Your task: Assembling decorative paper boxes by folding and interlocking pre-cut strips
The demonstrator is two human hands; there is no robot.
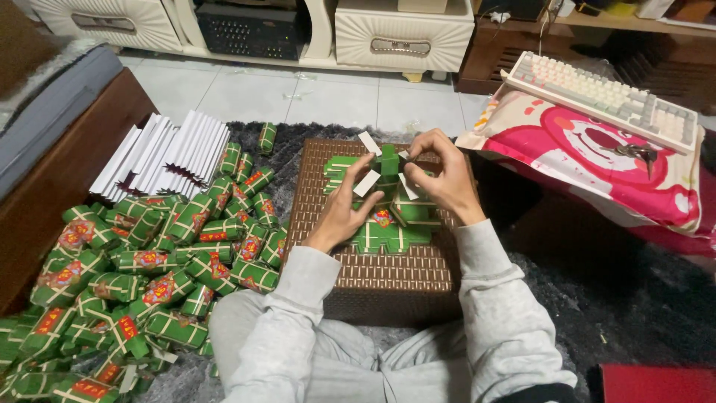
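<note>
The person sits cross-legged on a dark shaggy rug [611, 298], in light grey sleeves and trousers. In front of the knees stands a brown woven box [388, 276] with a ribbed, basket-like top, and it serves as a small work surface.

Above the middle of this box the two hands meet around a green cardboard piece [388, 160], half folded into a small box shape with white flaps standing out. The left hand [344, 213] grasps it from below and from the left, and its fingers pinch one white flap. The right hand [441, 175] grasps the top right part, the fingers curled on another flap. Under the hands, on the far half of the brown box, lie flat green cardboard sheets [388, 235] with white line pattern and a small red and yellow picture; they are not yet folded.

At the left of the person, on the rug, a big heap of finished green packets [149, 276] lies spread from the near left corner up to the far edge of the rug. Each one is short and prism-like, with the same red and yellow mark. Behind the heap is a stack of white folded paper inserts [168, 153], standing like fans.

At the right, a pink cushion [597, 160] with a cartoon bear carries a pale keyboard [604, 97]. Further away are the light floor tiles [313, 93] and white ribbed drawers [403, 37].
</note>
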